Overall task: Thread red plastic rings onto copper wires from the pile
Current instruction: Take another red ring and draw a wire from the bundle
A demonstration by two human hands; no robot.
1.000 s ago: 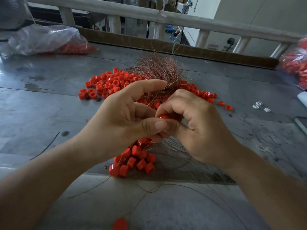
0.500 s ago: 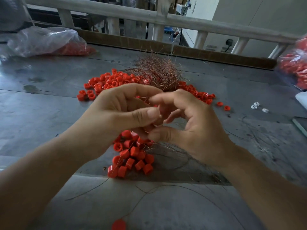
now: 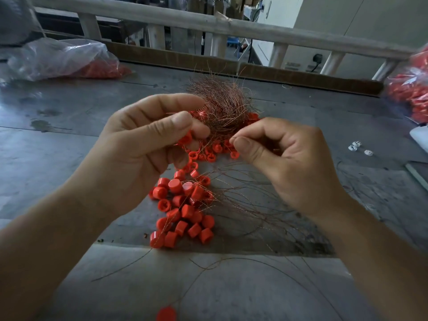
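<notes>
Above the ring pile (image 3: 183, 214), left hand (image 3: 143, 144) fingertip-tight on a red ring (image 3: 185, 139), right hand (image 3: 289, 158) likewise on copper wire (image 3: 234, 136).

Your red plastic rings (image 3: 187, 210) look smooth and faintly glossy. The copper wires (image 3: 222, 105) are thin, bright metal. Your table (image 3: 58, 163) is dull, scuffed grey; the bag (image 3: 58, 56), crinkled clear plastic.

A workshop: scuffed metal bench (image 3: 69, 147), bagged red parts (image 3: 69, 59), wooden railing (image 3: 208, 24)
</notes>
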